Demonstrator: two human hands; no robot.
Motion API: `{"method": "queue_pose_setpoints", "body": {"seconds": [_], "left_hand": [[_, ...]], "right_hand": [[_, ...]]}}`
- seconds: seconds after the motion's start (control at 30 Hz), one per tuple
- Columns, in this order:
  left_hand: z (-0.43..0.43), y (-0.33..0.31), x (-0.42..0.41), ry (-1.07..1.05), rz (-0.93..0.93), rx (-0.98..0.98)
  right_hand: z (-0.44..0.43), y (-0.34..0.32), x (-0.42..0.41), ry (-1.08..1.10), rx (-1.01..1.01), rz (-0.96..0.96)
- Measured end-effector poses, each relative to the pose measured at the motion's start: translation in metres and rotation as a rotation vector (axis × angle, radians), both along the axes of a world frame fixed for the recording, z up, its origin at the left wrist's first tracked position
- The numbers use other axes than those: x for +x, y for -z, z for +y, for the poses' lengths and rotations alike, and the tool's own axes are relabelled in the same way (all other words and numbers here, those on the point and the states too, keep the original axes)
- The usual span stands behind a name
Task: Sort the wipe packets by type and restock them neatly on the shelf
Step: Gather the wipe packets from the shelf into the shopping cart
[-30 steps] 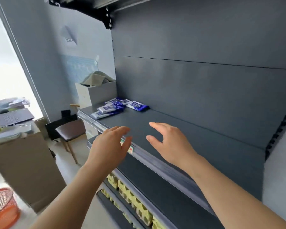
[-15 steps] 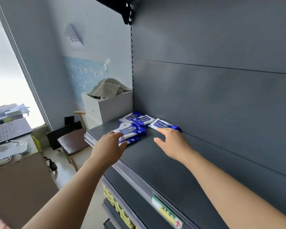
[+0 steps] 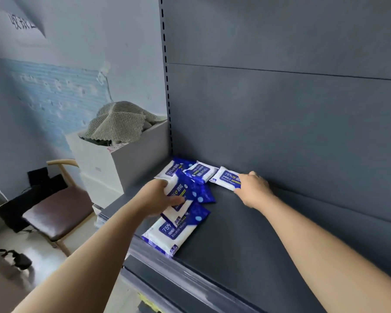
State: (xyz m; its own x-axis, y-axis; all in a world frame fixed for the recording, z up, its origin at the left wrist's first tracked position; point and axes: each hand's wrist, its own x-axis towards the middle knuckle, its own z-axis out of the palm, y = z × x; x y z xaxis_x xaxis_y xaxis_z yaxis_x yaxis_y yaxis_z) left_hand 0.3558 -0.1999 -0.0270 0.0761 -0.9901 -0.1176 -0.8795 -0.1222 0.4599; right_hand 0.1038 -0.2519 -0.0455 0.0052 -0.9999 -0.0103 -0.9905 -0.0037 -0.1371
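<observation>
Wipe packets: gripping top packet of heap with left hand, pinching lone packet with right hand. May drag front packet, below left wrist, off shelf edge.

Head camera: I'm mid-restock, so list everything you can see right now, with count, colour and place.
white-and-blue plastic alcohol wipe packets: about six, overlapping so the count is unsure; loose pile at the shelf's left end
dark grey metal shelf: one, grey; straight ahead, under the packets
white box: one, white; just left of the shelf
striped grey cloth: one, grey; on top of the white box
wooden chair with brown seat: one; on the floor, lower left
left hand: grips a pile packet
right hand: holds the rightmost packet, near the back panel
</observation>
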Motion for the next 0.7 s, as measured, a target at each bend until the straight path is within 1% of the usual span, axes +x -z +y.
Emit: {"method": "queue_pose_setpoints", "body": {"seconds": [0.07,0.13,0.2,0.27,0.33,0.37,0.43,0.53,0.6,0.7], "left_hand": [[-0.010,0.000,0.014,0.005,0.078,0.027],[-0.020,0.002,0.024,0.005,0.173,0.087],[-0.027,0.004,0.027,-0.013,0.264,0.125],[-0.031,0.005,0.026,-0.034,0.326,0.123],[-0.036,0.006,0.030,-0.078,0.412,0.117],[-0.039,0.006,0.035,-0.094,0.457,0.127],[-0.044,0.003,0.046,-0.105,0.527,0.153],[-0.053,0.005,0.055,-0.094,0.554,0.124],[-0.061,0.008,0.053,-0.094,0.517,0.102],[-0.076,0.009,0.050,-0.095,0.383,0.095]], "right_hand": [[-0.002,-0.003,0.000,0.036,-0.071,-0.056],[-0.005,-0.005,0.009,0.095,-0.131,-0.203],[-0.008,-0.006,0.026,0.110,-0.159,-0.376],[-0.016,-0.005,0.045,0.104,-0.110,-0.527],[-0.023,-0.006,0.061,0.097,-0.010,-0.675],[-0.027,-0.006,0.066,0.096,0.022,-0.717],[-0.035,-0.007,0.072,0.080,0.038,-0.713],[-0.044,-0.009,0.079,0.088,0.060,-0.670],[-0.051,-0.011,0.086,0.127,0.075,-0.678],[-0.065,-0.012,0.091,0.194,0.164,-0.716]]}}
